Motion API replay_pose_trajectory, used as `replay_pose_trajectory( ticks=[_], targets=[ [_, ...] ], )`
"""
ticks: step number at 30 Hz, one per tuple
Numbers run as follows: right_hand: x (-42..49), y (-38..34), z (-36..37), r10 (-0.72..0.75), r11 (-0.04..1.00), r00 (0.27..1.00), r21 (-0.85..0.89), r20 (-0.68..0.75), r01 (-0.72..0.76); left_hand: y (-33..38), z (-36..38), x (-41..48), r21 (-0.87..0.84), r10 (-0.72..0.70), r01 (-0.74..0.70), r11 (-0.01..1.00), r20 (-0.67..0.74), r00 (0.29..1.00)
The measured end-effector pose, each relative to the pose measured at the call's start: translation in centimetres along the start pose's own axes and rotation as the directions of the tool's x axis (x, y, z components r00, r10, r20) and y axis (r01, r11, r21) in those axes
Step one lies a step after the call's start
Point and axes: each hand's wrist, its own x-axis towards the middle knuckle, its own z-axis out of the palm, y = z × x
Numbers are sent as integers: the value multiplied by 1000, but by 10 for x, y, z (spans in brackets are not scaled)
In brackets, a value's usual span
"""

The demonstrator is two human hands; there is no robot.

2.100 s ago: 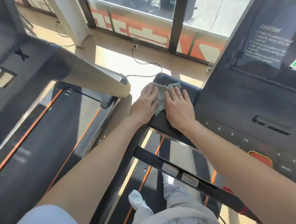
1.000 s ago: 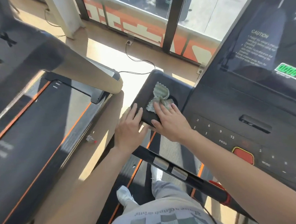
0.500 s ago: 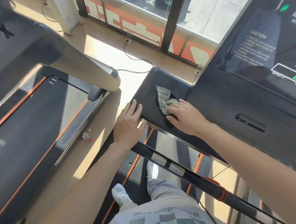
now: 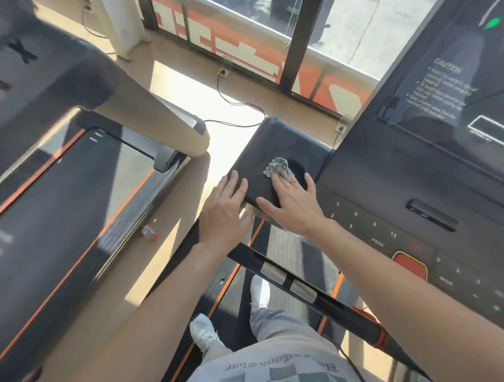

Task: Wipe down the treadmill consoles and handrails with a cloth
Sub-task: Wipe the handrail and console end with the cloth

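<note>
**Cloth pressed flat on the console's left wing**

The right hand (image 4: 292,206) lies palm down with straight, spread fingers, pressing the cloth (image 4: 278,166) against the black console wing (image 4: 271,140). The grey-green cloth is bunched, and most of it pokes out past the fingertips on the far side, at the rim of a round recess (image 4: 301,172). The left hand (image 4: 225,212) rests just left of it, flat and holding nothing, with its fingers laid over the wing's near left edge.

To the right of the hands is the keypad panel (image 4: 393,227) with its numbered keys and a red button (image 4: 409,265). Beyond that is the dark screen (image 4: 458,77). Nearer, below the wrists, the black handrail (image 4: 332,302) with two silver pads crosses on a slant. Under it are white shoes (image 4: 202,330) on the belt.

On the left is a neighbouring treadmill (image 4: 56,215), with a small bottle (image 4: 149,232) on the floor beside it. On the far side, a cable (image 4: 234,104) trails over the sunlit floor before the window (image 4: 236,31).
</note>
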Motion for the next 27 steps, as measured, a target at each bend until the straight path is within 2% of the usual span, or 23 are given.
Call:
replay_pose_trajectory(
  ticks=[4,10,12,15,17,20,27],
  targets=[
    [-16,8,-4,-79,992,996,96,-46,83,0,0,-1,-3,0,0,1000,3,1000],
    [-21,44,-20,-266,951,955,-195,-130,239,-3,-1,-1,-27,3,-3,1000,4,1000],
    [-19,53,-24,-269,945,941,-247,-203,217,-3,-2,-1,-27,0,0,1000,-1,1000],
    [-10,60,-27,-171,968,940,-229,-294,104,-2,-1,-1,-34,-9,9,999,-3,1000],
    [1,59,-31,-89,982,965,-186,-246,43,-1,-1,-1,-32,-13,12,999,-4,1000],
    [23,55,-31,-38,993,996,-116,-83,29,-2,-1,-1,-32,-9,8,999,-2,1000],
    [73,31,-45,-35,999,999,35,5,35,-4,-2,0,-68,-9,10,998,8,1000]
  ],
)
